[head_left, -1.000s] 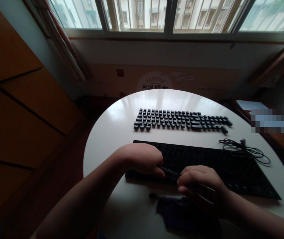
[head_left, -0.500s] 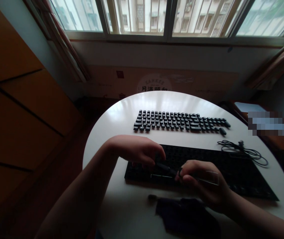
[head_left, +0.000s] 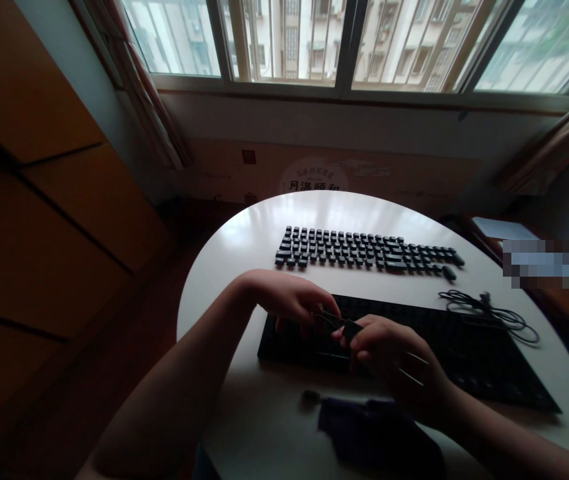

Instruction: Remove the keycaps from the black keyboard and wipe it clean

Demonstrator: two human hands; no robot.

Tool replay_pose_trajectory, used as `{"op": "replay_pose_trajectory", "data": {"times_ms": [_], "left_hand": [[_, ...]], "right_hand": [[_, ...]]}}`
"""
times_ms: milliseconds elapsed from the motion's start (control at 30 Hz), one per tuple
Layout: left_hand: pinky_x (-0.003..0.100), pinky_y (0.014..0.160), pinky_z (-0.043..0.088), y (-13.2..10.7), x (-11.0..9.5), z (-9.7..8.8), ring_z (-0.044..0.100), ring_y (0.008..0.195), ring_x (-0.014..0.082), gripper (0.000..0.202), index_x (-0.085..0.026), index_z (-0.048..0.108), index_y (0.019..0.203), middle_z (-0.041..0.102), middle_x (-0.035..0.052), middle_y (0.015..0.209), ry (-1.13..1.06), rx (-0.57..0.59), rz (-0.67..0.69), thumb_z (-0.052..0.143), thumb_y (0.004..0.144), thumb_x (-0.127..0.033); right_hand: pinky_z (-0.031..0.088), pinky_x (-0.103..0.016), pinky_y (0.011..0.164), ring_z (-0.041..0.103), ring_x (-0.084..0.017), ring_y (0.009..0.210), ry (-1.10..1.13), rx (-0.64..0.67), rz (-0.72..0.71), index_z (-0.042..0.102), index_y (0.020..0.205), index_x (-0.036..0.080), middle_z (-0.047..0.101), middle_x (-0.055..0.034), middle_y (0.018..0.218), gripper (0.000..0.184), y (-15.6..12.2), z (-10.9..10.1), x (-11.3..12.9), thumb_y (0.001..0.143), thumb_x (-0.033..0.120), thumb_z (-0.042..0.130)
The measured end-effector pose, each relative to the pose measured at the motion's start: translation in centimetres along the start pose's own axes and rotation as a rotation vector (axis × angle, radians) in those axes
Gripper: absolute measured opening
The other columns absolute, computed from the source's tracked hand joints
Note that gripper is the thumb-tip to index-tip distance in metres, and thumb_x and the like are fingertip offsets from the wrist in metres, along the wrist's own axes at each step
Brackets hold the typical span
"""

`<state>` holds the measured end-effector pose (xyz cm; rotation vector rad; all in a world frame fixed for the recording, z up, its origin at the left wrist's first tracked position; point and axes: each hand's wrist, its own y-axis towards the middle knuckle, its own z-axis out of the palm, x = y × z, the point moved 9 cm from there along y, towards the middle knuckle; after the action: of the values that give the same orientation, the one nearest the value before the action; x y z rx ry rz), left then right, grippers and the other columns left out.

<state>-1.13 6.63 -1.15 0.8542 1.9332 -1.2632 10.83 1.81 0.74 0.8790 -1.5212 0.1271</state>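
Note:
Over the near left part of a black keyboard (head_left: 489,353), my two hands meet. My right hand (head_left: 394,353) is closed around a wire keycap puller (head_left: 351,329). Its dark middle shows at my fingertips, and thin wires stick out past the back of the hand. More wires reach from it to my left hand (head_left: 297,297), whose thumb and fingers are pinched at their ends. Whatever sits in that pinch is too dark to make out. Beyond the keyboard, black keycaps (head_left: 339,248) lie in rows on the white round table (head_left: 229,247).
A dark cloth-like item (head_left: 379,433) lies at the near side, with a small blurred dark piece (head_left: 309,399) at its left. A coiled black cable (head_left: 499,320) rests at the keyboard's far right. An orange-brown cabinet (head_left: 64,220) stands left; windows (head_left: 289,47) are ahead.
The long dark piece between my hands no longer shows; wires are visible there now. My hands have come closer together. The view has shifted slightly.

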Motion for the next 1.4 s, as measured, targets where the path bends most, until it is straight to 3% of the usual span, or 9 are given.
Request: {"op": "replay_pose_trajectory", "data": {"times_ms": [133, 267, 400, 533, 633, 767, 867, 1033, 1400], "left_hand": [[0.022, 0.053, 0.057, 1.1, 0.3, 1.0, 0.07, 0.088, 0.0221, 0.065, -0.018, 0.048, 0.14, 0.067, 0.0069, 0.111, -0.068, 0.099, -0.034, 0.058, 0.076, -0.011], [0.024, 0.051, 0.057, 1.2, -0.4, 1.4, 0.068, 0.082, 0.0221, 0.07, -0.016, 0.048, 0.142, 0.066, 0.0078, 0.108, -0.023, 0.113, 0.007, 0.066, 0.075, -0.019], [0.026, 0.058, 0.057, 0.8, -0.9, 1.3, 0.067, 0.09, 0.0242, 0.07, -0.019, 0.051, 0.142, 0.066, 0.0081, 0.111, 0.108, 0.059, 0.005, 0.069, 0.074, -0.02], [0.027, 0.068, 0.057, 0.6, -1.1, 1.5, 0.067, 0.09, 0.0225, 0.075, -0.023, 0.052, 0.142, 0.068, 0.006, 0.112, 0.156, 0.038, -0.028, 0.075, 0.071, -0.022], [0.026, 0.07, 0.056, 0.5, -1.4, 1.5, 0.067, 0.087, 0.021, 0.072, -0.022, 0.054, 0.14, 0.069, 0.0047, 0.107, 0.155, 0.045, -0.029, 0.075, 0.071, -0.021], [0.025, 0.07, 0.055, 0.3, -1.5, 1.4, 0.066, 0.084, 0.0187, 0.065, -0.023, 0.055, 0.138, 0.07, 0.0018, 0.1, 0.117, 0.059, 0.0, 0.066, 0.075, -0.013], [0.024, 0.069, 0.055, 0.3, -1.5, 1.2, 0.065, 0.082, 0.0177, 0.062, -0.023, 0.056, 0.137, 0.07, 0.0014, 0.097, 0.11, 0.049, 0.016, 0.063, 0.076, -0.01], [0.022, 0.062, 0.053, 0.2, -1.4, 0.8, 0.064, 0.071, 0.0157, 0.053, -0.023, 0.059, 0.135, 0.072, 0.002, 0.091, 0.114, 0.036, 0.029, 0.062, 0.083, -0.015], [0.022, 0.064, 0.054, 0.0, -1.3, 0.2, 0.067, 0.075, 0.0164, 0.053, -0.023, 0.063, 0.132, 0.072, 0.0019, 0.089, 0.093, -0.011, 0.046, 0.061, 0.081, -0.009]], "right_hand": [[0.056, -0.029, 0.08, 0.067, -0.017, 0.091, -0.072, -0.021, -0.083, 0.064, 0.101, 0.021, 0.067, -0.0045, 0.09, 0.009, -0.4, -0.9, 1.8, 0.097, 0.016, 0.058], [0.054, -0.032, 0.068, 0.064, -0.018, 0.079, -0.073, -0.296, -0.231, 0.064, 0.096, 0.021, 0.064, -0.0051, 0.084, 0.012, -1.3, -5.0, 4.5, 0.101, 0.025, 0.054], [0.045, -0.03, 0.052, 0.057, -0.017, 0.066, -0.071, -0.549, -0.33, 0.058, 0.078, 0.02, 0.054, -0.0037, 0.072, 0.034, -2.1, -9.1, 5.6, 0.103, 0.041, 0.048], [0.05, -0.042, 0.082, 0.06, -0.024, 0.095, -0.554, -0.633, -0.342, 0.059, 0.076, 0.02, 0.058, -0.0092, 0.091, 0.048, -2.6, -10.4, 7.3, 0.106, 0.048, 0.035], [0.046, -0.042, 0.093, 0.058, -0.025, 0.11, -0.853, -0.44, -0.298, 0.061, 0.086, 0.019, 0.058, -0.0119, 0.117, 0.035, -1.8, -9.1, 7.8, 0.106, 0.036, 0.038], [0.038, -0.024, 0.059, 0.055, -0.011, 0.067, -0.904, 0.176, -0.181, 0.057, 0.111, 0.019, 0.06, -0.0022, 0.085, 0.019, -0.9, -4.1, 4.8, 0.099, 0.011, 0.044], [0.027, -0.024, 0.053, 0.044, -0.01, 0.058, -0.985, 0.426, -0.072, 0.057, 0.099, 0.02, 0.056, 0.0008, 0.079, 0.013, -1.1, -1.4, 2.1, 0.094, 0.01, 0.049], [0.019, -0.026, 0.054, 0.04, -0.009, 0.058, -1.05, 0.489, 0.05, 0.053, 0.086, 0.019, 0.057, 0.0011, 0.083, 0.01, -1.4, -0.2, 0.0, 0.088, 0.019, 0.063], [0.016, -0.025, 0.053, 0.036, -0.01, 0.054, -1.056, 0.436, 0.113, 0.051, 0.083, 0.019, 0.055, 0.0025, 0.075, 0.013, -1.5, -0.1, -1.2, 0.083, 0.006, 0.055]]}}
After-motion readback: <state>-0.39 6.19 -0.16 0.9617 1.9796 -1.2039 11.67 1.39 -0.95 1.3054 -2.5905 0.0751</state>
